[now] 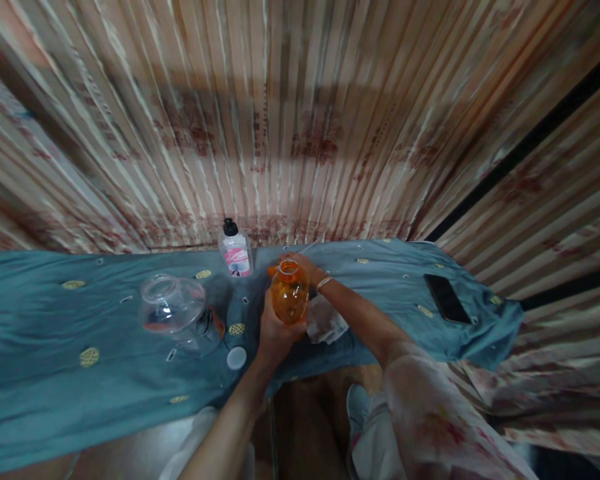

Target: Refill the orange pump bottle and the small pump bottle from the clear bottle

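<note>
From my head view, I have the orange bottle (291, 300) in front of me over the blue-green cloth (380, 263), its open mouth facing up towards me. To handle it well, I judge that I should keep the body steady in my left hand (279, 331) and the mouth upright, so nothing inside can slop out. The plastic looks thin, so a firm but light hold seems better than a squeeze. I would also keep my forearms away from the clear jar (175, 307) and the white lid (236, 358) on my left.

My left hand is partly curled, cupping the lower body from its left and near sides, with the palm against the plastic. My right hand (305, 267) reaches round the far side of the neck, fingers bent near a small orange piece (273, 270) beside the mouth. The bottle hides part of those fingers, so I cannot tell whether they pinch that piece or only rest near it. Below my right wrist, a crumpled white tissue (326, 321) lies just beside the bottle. The black-capped bottle (237, 253) stands farther back, and the phone (447, 299) lies well apart on my right.
</note>
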Action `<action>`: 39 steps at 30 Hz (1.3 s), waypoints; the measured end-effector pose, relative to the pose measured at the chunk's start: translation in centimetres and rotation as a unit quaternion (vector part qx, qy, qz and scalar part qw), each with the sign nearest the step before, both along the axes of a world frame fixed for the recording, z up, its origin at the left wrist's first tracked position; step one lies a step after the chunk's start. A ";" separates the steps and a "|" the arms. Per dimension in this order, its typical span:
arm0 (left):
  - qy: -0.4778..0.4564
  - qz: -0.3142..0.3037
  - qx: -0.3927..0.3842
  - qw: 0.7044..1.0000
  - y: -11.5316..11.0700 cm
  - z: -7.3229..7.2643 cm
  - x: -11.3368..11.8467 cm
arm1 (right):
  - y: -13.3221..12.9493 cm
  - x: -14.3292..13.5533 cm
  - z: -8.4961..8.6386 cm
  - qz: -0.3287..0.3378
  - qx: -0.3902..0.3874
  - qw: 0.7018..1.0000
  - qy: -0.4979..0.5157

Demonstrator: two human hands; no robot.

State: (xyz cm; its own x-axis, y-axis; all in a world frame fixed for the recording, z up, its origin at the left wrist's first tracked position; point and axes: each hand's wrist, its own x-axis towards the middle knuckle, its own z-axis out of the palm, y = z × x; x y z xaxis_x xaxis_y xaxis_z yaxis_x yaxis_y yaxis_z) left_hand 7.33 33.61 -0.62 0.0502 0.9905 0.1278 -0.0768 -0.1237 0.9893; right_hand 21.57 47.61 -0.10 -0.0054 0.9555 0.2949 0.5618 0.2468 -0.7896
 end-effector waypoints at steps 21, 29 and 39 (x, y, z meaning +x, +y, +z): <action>0.011 -0.011 0.023 1.000 -0.5 -0.4 0.9 | -25.5 13.6 16.3 -0.105 0.166 0.892 0.408; -0.001 -0.014 0.018 1.000 -0.8 0.0 1.4 | -26.8 12.3 17.6 -0.112 0.158 0.903 0.385; 0.014 -0.015 0.025 0.999 -0.7 0.2 1.6 | -27.1 11.5 21.4 -0.110 0.226 0.923 0.291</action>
